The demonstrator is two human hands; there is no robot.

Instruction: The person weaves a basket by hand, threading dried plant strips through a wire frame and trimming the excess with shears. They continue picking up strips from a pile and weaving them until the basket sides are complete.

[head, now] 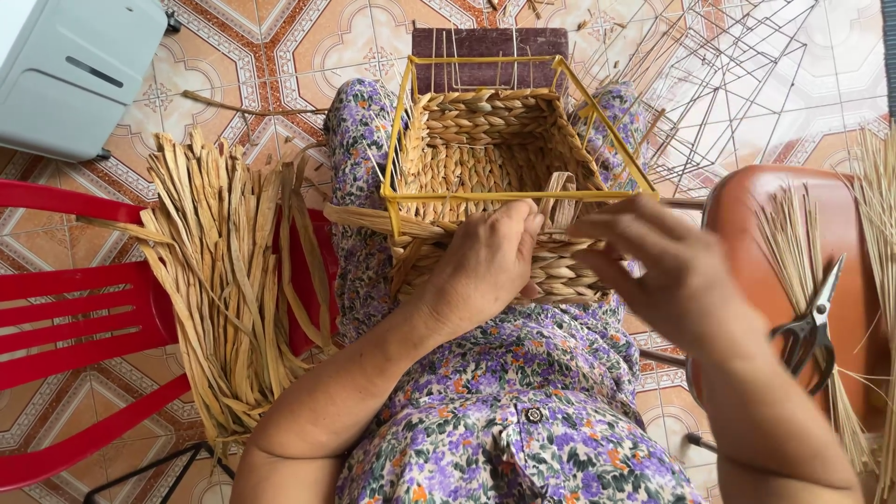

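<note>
A half-woven straw basket [485, 149] on a yellow wire frame [523, 195] rests on my lap. My left hand [485, 266] presses on the near woven wall just under the frame's front bar and pinches a flat straw strand [560, 201] that stands up there. My right hand [653, 266] is at the same wall to the right, fingers curled around the weave beside that strand. A loose strand end [359, 217] sticks out left from the basket's near corner.
A bundle of dried flat straw [224, 280] lies on a red plastic chair [75, 317] at my left. On the right, a brown stool [840, 243] carries thin reeds [793, 252] and scissors [812, 322]. Bare wire frames [737, 84] lie on the tiled floor; a grey box [75, 70] sits top left.
</note>
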